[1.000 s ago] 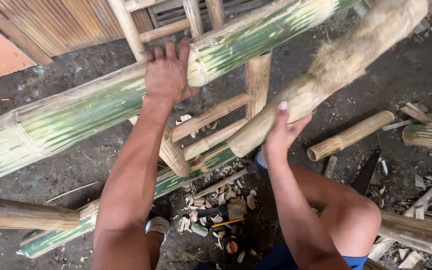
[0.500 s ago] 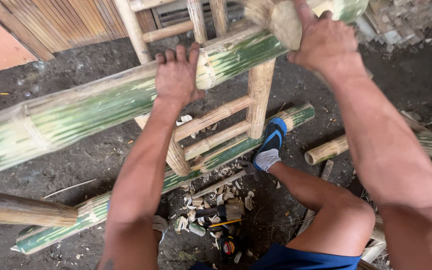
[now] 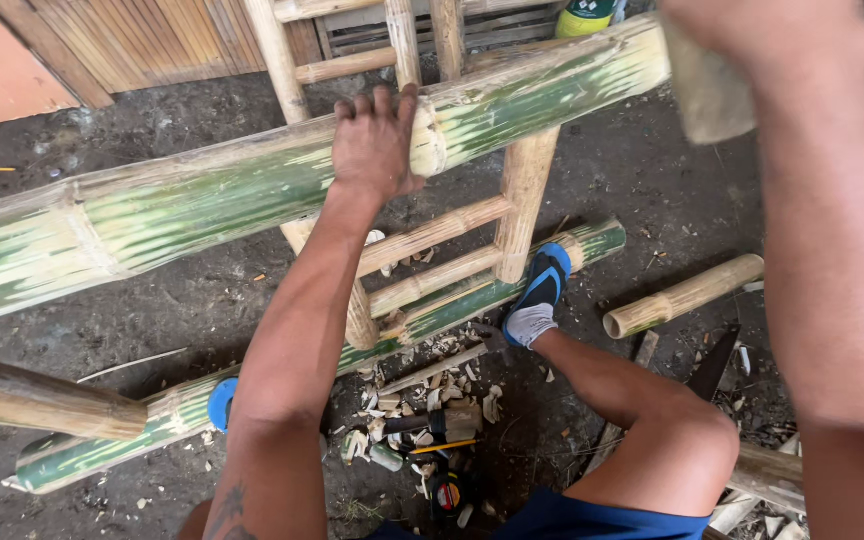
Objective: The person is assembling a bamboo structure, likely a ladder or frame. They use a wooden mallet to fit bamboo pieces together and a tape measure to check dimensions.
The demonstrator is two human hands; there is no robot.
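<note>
My left hand (image 3: 377,145) lies palm down on a thick green-streaked bamboo pole (image 3: 202,200), fingers curled over its top next to a node. The pole runs from the left edge up to the right and rests across a bamboo frame (image 3: 522,190). My right hand (image 3: 752,25) is at the top right, partly cut off by the frame edge. It grips a thick pale bamboo club (image 3: 707,95), whose blunt end hangs just past the pole's right end. My right forearm fills the right side of the view.
A second green bamboo pole (image 3: 452,305) lies on the dirt floor under my foot in a blue shoe (image 3: 537,295). A short bamboo piece (image 3: 682,295) and a dark blade (image 3: 717,365) lie at the right. Wood chips and hand tools (image 3: 442,430) lie between my legs. Another pole (image 3: 42,400) juts in from the left.
My right hand has swung the thick bamboo club up from low at the right to above the pole's right end. My left hand has stayed on the pole.
</note>
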